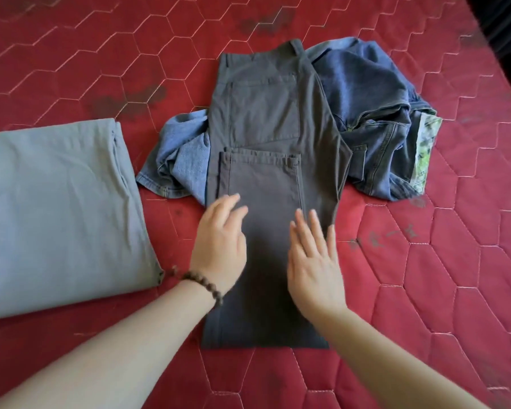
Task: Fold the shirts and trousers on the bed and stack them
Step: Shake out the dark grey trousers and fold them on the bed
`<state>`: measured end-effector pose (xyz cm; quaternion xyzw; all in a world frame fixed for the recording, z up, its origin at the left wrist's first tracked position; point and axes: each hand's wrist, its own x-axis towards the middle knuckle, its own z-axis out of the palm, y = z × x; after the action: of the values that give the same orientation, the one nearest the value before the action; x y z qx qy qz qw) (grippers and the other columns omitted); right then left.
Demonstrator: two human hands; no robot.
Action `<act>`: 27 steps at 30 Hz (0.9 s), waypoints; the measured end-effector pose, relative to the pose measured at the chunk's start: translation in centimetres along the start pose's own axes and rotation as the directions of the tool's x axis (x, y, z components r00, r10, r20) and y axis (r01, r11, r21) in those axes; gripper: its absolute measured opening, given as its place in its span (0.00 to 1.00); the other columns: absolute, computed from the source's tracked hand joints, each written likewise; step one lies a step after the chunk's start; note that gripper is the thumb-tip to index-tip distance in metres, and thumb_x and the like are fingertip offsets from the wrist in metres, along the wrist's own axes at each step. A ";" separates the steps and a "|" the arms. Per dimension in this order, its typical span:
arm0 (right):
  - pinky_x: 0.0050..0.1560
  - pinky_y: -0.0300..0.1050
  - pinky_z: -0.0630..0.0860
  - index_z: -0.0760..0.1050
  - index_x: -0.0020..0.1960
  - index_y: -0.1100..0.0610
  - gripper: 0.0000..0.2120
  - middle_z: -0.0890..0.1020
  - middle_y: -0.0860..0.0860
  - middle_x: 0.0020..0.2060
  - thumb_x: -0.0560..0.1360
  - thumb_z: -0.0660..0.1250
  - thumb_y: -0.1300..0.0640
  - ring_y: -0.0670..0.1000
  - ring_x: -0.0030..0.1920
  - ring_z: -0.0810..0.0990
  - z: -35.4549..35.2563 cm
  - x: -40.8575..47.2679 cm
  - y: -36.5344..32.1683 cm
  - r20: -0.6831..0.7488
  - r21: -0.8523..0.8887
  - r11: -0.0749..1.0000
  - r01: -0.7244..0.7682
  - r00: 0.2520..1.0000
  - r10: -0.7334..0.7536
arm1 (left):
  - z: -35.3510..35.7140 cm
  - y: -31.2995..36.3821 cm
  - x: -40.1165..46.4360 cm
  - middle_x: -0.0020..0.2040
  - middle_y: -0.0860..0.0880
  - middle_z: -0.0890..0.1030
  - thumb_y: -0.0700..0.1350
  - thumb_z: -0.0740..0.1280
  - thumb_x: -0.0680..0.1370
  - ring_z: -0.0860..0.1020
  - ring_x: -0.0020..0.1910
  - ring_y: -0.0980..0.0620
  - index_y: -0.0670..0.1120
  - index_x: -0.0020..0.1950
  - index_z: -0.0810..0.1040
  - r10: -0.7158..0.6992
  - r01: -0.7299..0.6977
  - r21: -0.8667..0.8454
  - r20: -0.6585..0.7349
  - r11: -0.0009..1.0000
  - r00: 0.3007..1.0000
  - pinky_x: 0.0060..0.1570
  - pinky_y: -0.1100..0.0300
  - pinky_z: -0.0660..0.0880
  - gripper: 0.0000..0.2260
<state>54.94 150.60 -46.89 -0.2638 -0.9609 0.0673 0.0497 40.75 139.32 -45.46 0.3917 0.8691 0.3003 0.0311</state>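
Trousers (266,178), dark grey, folded lengthwise

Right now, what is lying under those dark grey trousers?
Under the far half of the dark grey trousers lies a crumpled heap of blue denim clothes, sticking out both sides. How many garments it holds is hidden.

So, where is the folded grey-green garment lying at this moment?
In the head view, the folded grey-green garment lies flat on the red bed at the person's left, beside the dark grey trousers and apart from them.
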 end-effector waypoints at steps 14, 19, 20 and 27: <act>0.76 0.55 0.49 0.61 0.76 0.54 0.26 0.60 0.51 0.76 0.79 0.55 0.51 0.51 0.77 0.54 3.3 -5.3 -3.8 0.169 0.058 0.995 -0.087 0.983 0.076 | 3.4 0.6 -9.1 0.75 0.46 0.65 0.49 0.52 0.79 0.62 0.75 0.47 0.47 0.75 0.66 -0.007 -0.117 0.351 0.333 0.929 0.943 0.74 0.44 0.59 0.23; 0.76 0.58 0.48 0.54 0.78 0.49 0.29 0.53 0.48 0.78 0.79 0.51 0.42 0.48 0.78 0.47 3.0 -6.8 -1.9 0.197 0.013 0.994 -0.110 0.975 0.106 | 2.9 -1.3 -10.1 0.78 0.48 0.58 0.57 0.53 0.79 0.53 0.78 0.48 0.53 0.78 0.58 0.023 -0.169 0.367 0.371 0.915 0.928 0.74 0.41 0.54 0.27; 0.76 0.58 0.49 0.55 0.78 0.50 0.29 0.55 0.49 0.78 0.79 0.52 0.42 0.48 0.78 0.47 2.9 -6.9 -1.8 0.199 0.025 0.994 -0.111 0.975 0.104 | 2.8 -1.4 -10.1 0.78 0.48 0.58 0.57 0.54 0.78 0.53 0.78 0.48 0.53 0.78 0.59 0.024 -0.170 0.354 0.381 0.920 0.924 0.74 0.41 0.54 0.28; 0.76 0.57 0.47 0.57 0.77 0.56 0.30 0.56 0.53 0.77 0.79 0.54 0.45 0.52 0.78 0.49 1.1 -7.1 -2.0 0.221 -0.011 0.999 -0.046 0.974 0.047 | 1.4 0.0 -10.6 0.75 0.42 0.65 0.59 0.54 0.77 0.59 0.76 0.44 0.45 0.73 0.68 0.100 -0.274 0.388 0.414 0.880 0.905 0.72 0.39 0.56 0.29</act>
<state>59.89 145.19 -48.08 -0.2771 -0.9543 0.0947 -0.0597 48.45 132.61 -48.55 0.5231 0.8482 0.0171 0.0814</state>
